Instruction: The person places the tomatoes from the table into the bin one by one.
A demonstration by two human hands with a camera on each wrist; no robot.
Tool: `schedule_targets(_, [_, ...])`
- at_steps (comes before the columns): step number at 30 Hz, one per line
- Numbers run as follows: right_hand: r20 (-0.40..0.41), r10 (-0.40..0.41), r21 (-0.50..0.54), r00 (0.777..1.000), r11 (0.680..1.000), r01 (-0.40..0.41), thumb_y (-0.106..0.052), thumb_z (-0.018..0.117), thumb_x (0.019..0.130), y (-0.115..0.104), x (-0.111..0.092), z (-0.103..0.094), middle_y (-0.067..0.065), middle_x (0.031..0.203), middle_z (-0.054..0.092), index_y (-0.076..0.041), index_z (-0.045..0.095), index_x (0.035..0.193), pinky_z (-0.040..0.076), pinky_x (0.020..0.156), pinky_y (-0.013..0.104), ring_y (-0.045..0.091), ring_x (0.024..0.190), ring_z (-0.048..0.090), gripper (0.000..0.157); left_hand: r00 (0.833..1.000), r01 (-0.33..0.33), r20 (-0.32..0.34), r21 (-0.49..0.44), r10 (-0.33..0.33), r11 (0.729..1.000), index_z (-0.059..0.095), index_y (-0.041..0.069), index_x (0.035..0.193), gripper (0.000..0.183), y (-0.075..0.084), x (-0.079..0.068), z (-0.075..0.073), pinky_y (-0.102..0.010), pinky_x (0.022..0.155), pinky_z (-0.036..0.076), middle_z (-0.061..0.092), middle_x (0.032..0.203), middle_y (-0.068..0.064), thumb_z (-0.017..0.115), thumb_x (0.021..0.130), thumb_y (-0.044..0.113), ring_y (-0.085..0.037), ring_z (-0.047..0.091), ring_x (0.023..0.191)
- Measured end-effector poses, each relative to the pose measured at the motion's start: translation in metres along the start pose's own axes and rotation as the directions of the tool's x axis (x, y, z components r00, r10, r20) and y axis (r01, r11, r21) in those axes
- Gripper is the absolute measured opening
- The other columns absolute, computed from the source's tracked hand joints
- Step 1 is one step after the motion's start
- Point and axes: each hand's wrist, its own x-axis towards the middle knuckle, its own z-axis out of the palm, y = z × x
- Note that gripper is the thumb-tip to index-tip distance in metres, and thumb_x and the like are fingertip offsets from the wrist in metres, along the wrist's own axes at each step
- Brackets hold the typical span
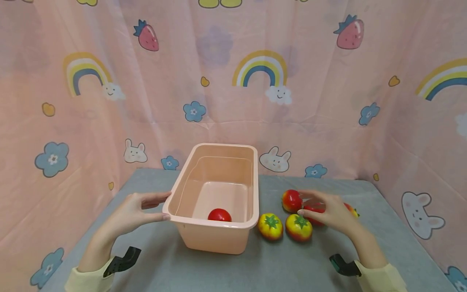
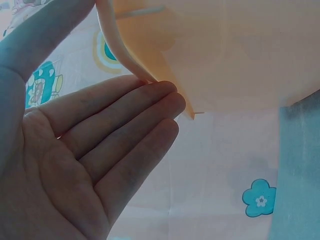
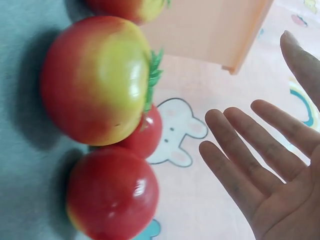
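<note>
Tomatoes (image 1: 299,233), glossy in red and yellow, sit grouped on a grey table (image 1: 164,267) to the right of a peach plastic bin (image 1: 215,239), inside which a lone red tomato (image 1: 219,215) rests near the front wall. A person's left hand (image 1: 131,214) meets the rim by the near left corner, fingers together and extended rather than curled, thumb set apart; the touch appears meant to steady the bin. The right hand (image 1: 330,209) reaches over the group, fingers spread apart and holding nothing, tips near a rear red tomato (image 1: 290,201); whether any touches it cannot be told. Grouping the fruit beside the bin likely keeps the reach short.

A yellow-topped tomato (image 1: 270,227) sits just beside the bin's right wall, leaving little space there. Another red tomato (image 1: 315,208) lies partly hidden under the right hand. The bin's far end stands close to the printed curtain (image 1: 153,101), so the freer room appears to be toward the person and out to the table's slanting right edge. The raised right rim stands between the group and the bin's open mouth.
</note>
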Motion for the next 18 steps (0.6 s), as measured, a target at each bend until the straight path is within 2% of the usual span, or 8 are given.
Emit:
schedule_targets(4, [0.019, 0.024, -0.004, 1.0, 1.0, -0.024, -0.041, 0.073, 0.081, 0.008, -0.006, 0.003, 0.009, 0.12, 0.065, -0.012, 0.058, 0.127, 0.06, 0.078, 0.037, 0.026, 0.098, 0.067, 0.056, 1.0, -0.002, -0.002, 0.0, 0.002, 1.0, 0.062, 0.014, 0.127, 0.06, 0.0, 0.0, 0.0, -0.037, 0.093, 0.053, 0.065, 0.123, -0.004, 0.078, 0.076, 0.041, -0.025, 0.063, 0.112])
schedule_targets(10, [0.034, 0.092, -0.047, 0.995, 0.995, -0.09, -0.046, 0.073, 0.079, 0.015, -0.014, 0.008, 0.005, 0.116, 0.067, -0.015, 0.058, 0.127, 0.059, 0.076, 0.027, 0.021, 0.097, 0.067, 0.059, 1.0, -0.003, 0.004, -0.011, 0.003, 1.0, 0.061, 0.015, 0.128, 0.06, 0.0, 0.0, 0.001, -0.037, 0.094, 0.053, 0.064, 0.124, -0.003, 0.077, 0.076, 0.041, -0.025, 0.062, 0.113])
schedule_targets(18, [0.037, 0.134, -0.08, 0.99, 0.988, -0.13, -0.045, 0.075, 0.078, 0.021, -0.025, 0.012, 0.003, 0.108, 0.07, -0.014, 0.06, 0.124, 0.06, 0.074, 0.028, 0.019, 0.092, 0.068, 0.058, 1.0, -0.012, 0.004, -0.018, 0.012, 1.0, 0.061, 0.015, 0.128, 0.06, 0.0, 0.0, 0.001, -0.034, 0.094, 0.053, 0.064, 0.124, -0.002, 0.077, 0.076, 0.041, -0.023, 0.062, 0.113])
